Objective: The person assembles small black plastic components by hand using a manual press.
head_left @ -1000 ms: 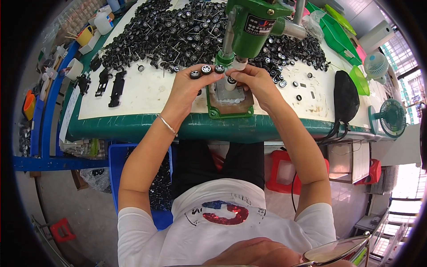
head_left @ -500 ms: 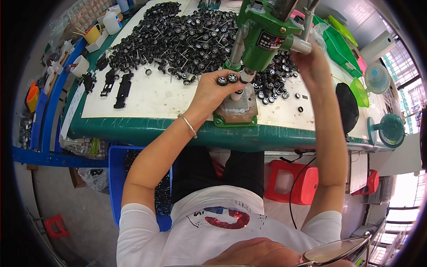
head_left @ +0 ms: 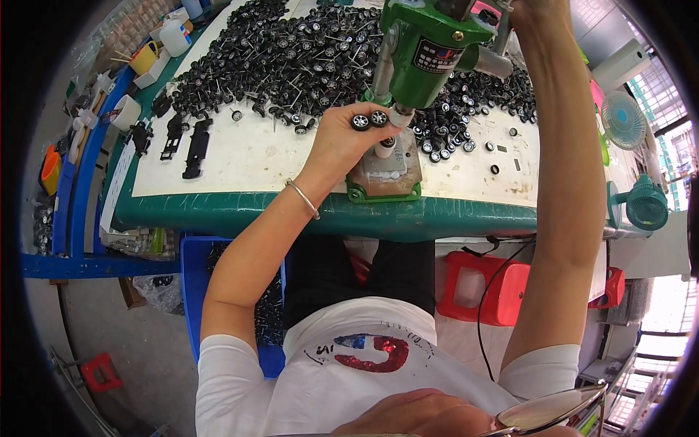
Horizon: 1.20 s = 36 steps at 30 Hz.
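Note:
My left hand point(head_left: 342, 138) is closed around small black toy wheels point(head_left: 370, 119) with silver hubs, two of them showing side by side at the fingers. The fingertips are right at the white tip of a green hand press point(head_left: 420, 58); a wheel sits on the pale post point(head_left: 385, 148) just below. At the top edge my right hand point(head_left: 537, 13) grips the metal press lever point(head_left: 502, 30), its fingers partly cut off by the picture's edge. Behind the press spreads a big pile of wheels and wheel axles point(head_left: 313, 62).
Three black toy car chassis point(head_left: 196, 149) lie at the left of the white table sheet point(head_left: 247, 171). Loose wheels point(head_left: 490, 146) are scattered right of the press. Nearby stand a teal fan point(head_left: 645, 203), a red stool point(head_left: 486, 288) and a blue bin point(head_left: 191, 291) beside my legs.
My right hand has gone up and outward with the lever, reaching the top edge. My left hand keeps its hold on the wheels at the press. The view has shifted slightly.

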Available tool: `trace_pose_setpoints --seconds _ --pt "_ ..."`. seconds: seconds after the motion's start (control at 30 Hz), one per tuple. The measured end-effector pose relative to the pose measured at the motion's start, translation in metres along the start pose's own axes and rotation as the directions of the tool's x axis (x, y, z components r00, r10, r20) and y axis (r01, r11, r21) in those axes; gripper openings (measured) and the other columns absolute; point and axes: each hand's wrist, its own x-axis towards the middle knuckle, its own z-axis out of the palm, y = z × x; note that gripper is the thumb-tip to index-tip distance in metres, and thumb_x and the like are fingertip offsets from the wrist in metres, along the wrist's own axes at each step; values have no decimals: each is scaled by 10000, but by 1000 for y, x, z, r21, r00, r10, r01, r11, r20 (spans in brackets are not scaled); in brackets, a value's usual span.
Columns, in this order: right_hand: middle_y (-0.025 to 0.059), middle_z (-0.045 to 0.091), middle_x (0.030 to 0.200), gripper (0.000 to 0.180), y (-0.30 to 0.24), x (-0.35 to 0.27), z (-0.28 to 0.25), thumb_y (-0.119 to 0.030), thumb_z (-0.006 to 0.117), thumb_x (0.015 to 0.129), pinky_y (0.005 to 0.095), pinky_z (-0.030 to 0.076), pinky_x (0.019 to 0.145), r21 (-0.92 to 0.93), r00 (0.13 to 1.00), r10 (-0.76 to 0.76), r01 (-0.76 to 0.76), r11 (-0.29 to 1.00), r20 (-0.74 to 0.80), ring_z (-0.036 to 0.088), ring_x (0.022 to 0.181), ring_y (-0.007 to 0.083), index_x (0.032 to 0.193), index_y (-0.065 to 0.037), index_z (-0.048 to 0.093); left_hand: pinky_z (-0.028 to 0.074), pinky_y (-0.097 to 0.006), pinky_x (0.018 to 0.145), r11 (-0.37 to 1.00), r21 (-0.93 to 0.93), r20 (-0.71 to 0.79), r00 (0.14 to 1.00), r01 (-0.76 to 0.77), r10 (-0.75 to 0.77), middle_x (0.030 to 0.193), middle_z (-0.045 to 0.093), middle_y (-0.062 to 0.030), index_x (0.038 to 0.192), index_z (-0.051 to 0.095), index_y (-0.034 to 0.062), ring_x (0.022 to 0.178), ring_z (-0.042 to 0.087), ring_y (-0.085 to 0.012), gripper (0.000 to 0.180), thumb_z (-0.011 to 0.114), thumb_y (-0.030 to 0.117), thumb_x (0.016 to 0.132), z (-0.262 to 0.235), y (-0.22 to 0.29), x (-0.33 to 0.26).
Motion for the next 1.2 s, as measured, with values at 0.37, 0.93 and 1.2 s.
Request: trace_pose_setpoints --seconds 0.37,0.93,1.2 --pt "-106 330 540 240 -47 -49 -4 -314 624 894 172 182 359 728 784 429 -600 333 449 253 416 5 819 -108 527 495 -233 636 998 63 7 1000 -7 6 794 685 -32 967 717 37 694 610 -74 219 753 80 756 -2 -2 -3" --pt "-92 274 521 329 -19 -88 -3 -344 556 932 195 169 369 -30 698 -715 716 697 47 199 402 25 688 -176 413 562 -276 754 991 -43 18 992 127 -127 905 700 -90 1010 689 11 815 680 -143 241 734 61 778 1 -1 -6" --pt "-100 330 556 281 -30 5 -29 -311 583 925 193 194 367 555 697 491 -716 424 523 267 422 20 735 -123 498 516 -253 779 983 -139 49 992 121 -115 934 697 -86 1051 651 18 870 668 -150 224 666 95 841 -4 0 -4"
